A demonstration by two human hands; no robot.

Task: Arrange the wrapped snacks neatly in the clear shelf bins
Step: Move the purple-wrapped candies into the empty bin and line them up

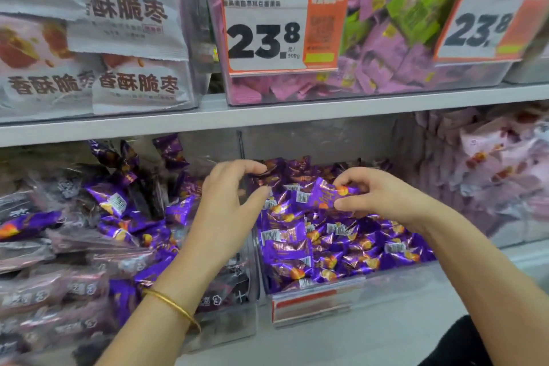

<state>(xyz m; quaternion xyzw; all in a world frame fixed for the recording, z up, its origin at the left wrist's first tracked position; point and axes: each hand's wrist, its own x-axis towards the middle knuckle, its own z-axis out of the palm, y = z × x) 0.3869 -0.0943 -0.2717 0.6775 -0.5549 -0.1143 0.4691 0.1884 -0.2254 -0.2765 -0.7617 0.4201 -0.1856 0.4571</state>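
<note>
Snack (326,196) in purple foil, above the rear of the middle bin (395,279). The right hand (383,199) pinches it between thumb and fingers, hiding its right end. Its long axis runs left to right, free end pointing left. The left hand (228,202) is at the bin's left wall, fingers curled like a claw; whether they grasp anything cannot be told. The bin holds heaped purple snacks (297,246); its front label (312,303) is blurred. The left bin (231,324) mixes purple and dark packs. To the right are blurred pink packs (490,157). Above, pink and green packets (386,47) sit behind a 23.8 tag (267,30).
</note>
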